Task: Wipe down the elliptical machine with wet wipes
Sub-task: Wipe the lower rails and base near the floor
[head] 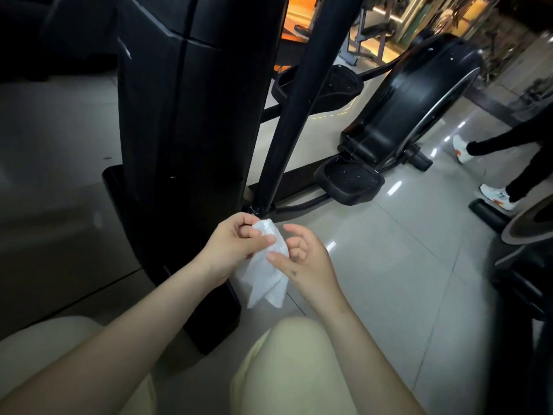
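A black elliptical machine fills the frame: a broad upright column (185, 121) on the left and a slanted black arm bar (294, 94) beside it. A white wet wipe (266, 274) hangs crumpled just below the bar's lower joint. My left hand (236, 247) pinches the wipe's top between thumb and fingers. My right hand (305, 259) touches the wipe's right side with its thumb, the other fingers loosely curled. A black foot pedal (350, 181) lies on the floor behind, with the flywheel housing (419, 97) further back.
Glossy grey floor tiles (389, 265) spread to the right. A person's legs in white shoes (496, 196) stand at the right edge by another machine's base (526, 229). My knees in pale trousers (287, 369) fill the bottom. Gym benches stand far back.
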